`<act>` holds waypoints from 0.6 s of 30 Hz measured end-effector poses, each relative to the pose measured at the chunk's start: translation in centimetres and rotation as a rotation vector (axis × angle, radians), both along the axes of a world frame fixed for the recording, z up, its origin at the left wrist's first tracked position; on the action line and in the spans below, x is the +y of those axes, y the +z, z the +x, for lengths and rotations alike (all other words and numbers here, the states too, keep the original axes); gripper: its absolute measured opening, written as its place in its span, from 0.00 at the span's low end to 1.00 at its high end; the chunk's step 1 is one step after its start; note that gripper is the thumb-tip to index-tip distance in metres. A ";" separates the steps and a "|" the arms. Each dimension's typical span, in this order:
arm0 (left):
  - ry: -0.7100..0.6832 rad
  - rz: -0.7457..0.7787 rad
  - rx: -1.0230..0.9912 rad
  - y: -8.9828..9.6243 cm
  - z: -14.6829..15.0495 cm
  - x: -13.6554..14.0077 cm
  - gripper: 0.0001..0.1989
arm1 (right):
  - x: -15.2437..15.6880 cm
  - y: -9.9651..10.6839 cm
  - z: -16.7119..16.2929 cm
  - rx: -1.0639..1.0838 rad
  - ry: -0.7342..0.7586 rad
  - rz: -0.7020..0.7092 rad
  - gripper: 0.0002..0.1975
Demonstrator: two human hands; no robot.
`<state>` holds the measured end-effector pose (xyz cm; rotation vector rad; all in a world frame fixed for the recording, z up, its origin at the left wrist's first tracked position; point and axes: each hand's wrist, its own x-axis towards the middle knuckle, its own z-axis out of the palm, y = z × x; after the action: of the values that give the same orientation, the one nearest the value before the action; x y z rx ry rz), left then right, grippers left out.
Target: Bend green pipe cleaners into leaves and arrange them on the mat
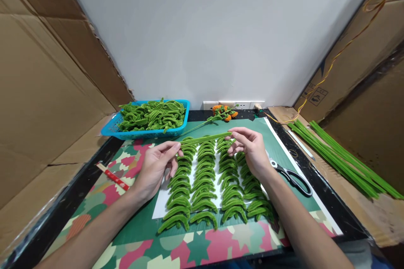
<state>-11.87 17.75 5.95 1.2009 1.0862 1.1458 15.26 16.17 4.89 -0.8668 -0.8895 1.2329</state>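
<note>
A straight green pipe cleaner (pixel 205 139) is stretched level between my two hands, above the far ends of the rows. My left hand (pixel 159 164) pinches its left end, thumb against fingers. At the other end, the thumb and forefinger of my right hand (pixel 248 147) close on the tip. Below them, curved green pipe-cleaner pieces (pixel 204 183) lie in several neat rows on white paper (pixel 158 212). Just past my right hand is a pair of scissors (pixel 293 178) with black handles, its blades partly hidden behind my right arm.
A blue basket (pixel 145 135) heaped with green pieces stands at the back left. Near the wall sockets (pixel 241 105) lies an orange-flowered stem (pixel 224 113). Long green stems (pixel 341 159) rest on cardboard at right. A red-and-cream paper-wrapped strip (pixel 113 177) lies at left. Cardboard walls flank both sides.
</note>
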 end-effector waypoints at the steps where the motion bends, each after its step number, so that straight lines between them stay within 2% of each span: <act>1: -0.002 -0.002 0.001 0.0 0.0 0.0 0.19 | 0.0 0.0 0.0 -0.004 0.000 -0.002 0.16; 12: -0.012 -0.016 0.037 -0.1 0.1 -0.2 0.19 | -0.2 0.2 -0.1 0.007 0.053 -0.012 0.18; 18: 0.003 -0.021 0.048 0.1 0.2 -0.3 0.20 | -0.1 -0.2 -0.1 -0.056 0.070 0.019 0.18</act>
<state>-11.68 17.45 6.08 1.2163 1.1336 1.1101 15.17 16.08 4.69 -0.8646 -0.9824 1.2636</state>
